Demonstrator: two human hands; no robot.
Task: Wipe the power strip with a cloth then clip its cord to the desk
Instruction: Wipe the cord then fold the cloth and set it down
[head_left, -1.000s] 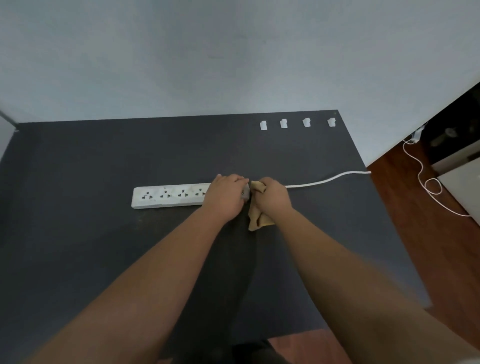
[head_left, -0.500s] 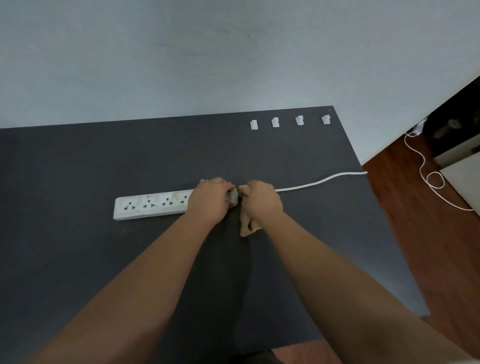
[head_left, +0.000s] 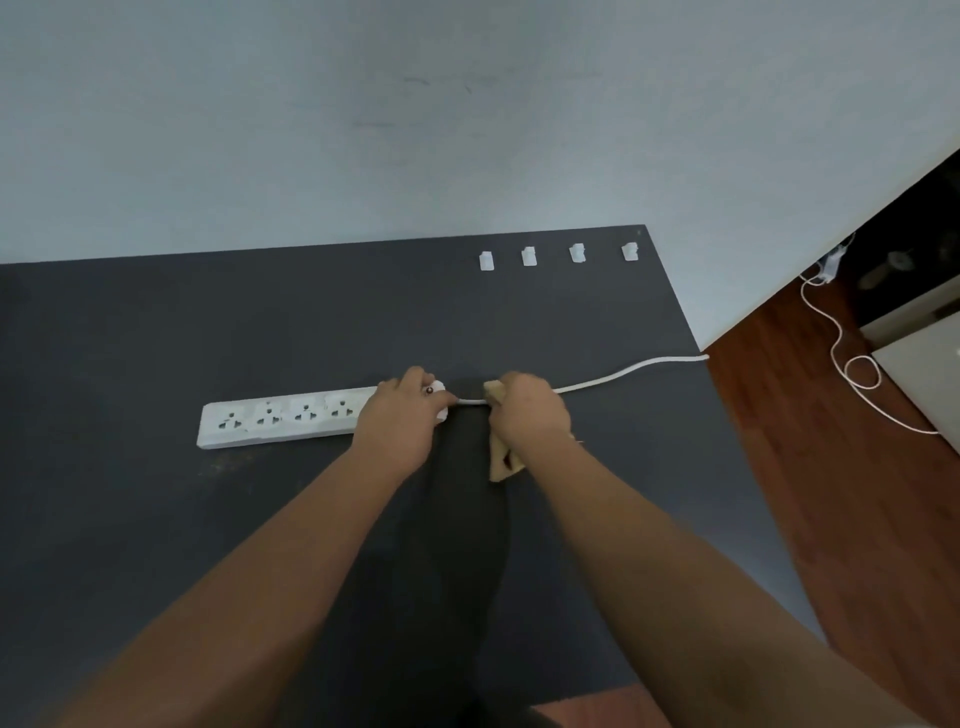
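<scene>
A long white power strip (head_left: 283, 421) lies flat on the dark desk (head_left: 156, 519), its sockets facing up. My left hand (head_left: 402, 418) presses down on its right end, covering the switch area. The white cord (head_left: 623, 375) leaves that end and runs right, off the desk's edge. My right hand (head_left: 530, 413) is closed on a tan cloth (head_left: 501, 460), wrapped around the cord a short way from the strip. Several white cord clips (head_left: 529, 256) sit in a row near the desk's back right edge.
A pale wall rises behind the desk. To the right is a wooden floor (head_left: 857, 493) with a thin white cable (head_left: 852, 364) looping across it and pale furniture (head_left: 924, 358) at the edge.
My right hand with the cloth has slid right, away from the strip's end and along the cord, exposing a short stretch of cord. The left hand stays on the strip.
</scene>
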